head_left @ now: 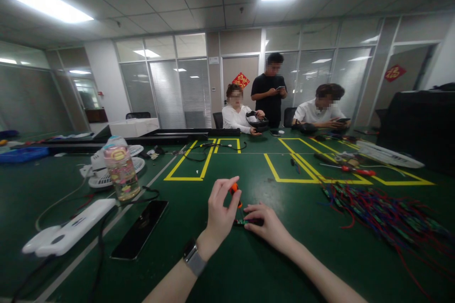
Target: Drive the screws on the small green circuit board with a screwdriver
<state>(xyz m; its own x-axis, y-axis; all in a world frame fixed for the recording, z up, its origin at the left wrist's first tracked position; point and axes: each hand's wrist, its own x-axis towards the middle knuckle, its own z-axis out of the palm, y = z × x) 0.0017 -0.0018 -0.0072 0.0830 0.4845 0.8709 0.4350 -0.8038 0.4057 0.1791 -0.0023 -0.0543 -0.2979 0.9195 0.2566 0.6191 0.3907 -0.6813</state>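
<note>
Head view: smartwatch (190, 248) on the left wrist, just behind the working fingers. Left hand (221, 208) has thumb and fingers narrow around an orange-handled tool (233, 189), its thin shaft pointing down at a small green board (241, 222). Board lies on the green table (227, 284), below the left fingertips and left of the right ones. Right hand (268, 226) pinches its right end, thumb on the near side, fingers on the far side; exact contact hidden. Black phone (140, 229) left of the left fingers, apart. Wired-board bundle (384, 215) well right of the right fingers. Beyond the fingertips: yellow tape outlines (185, 179), then three people across the table.
</note>
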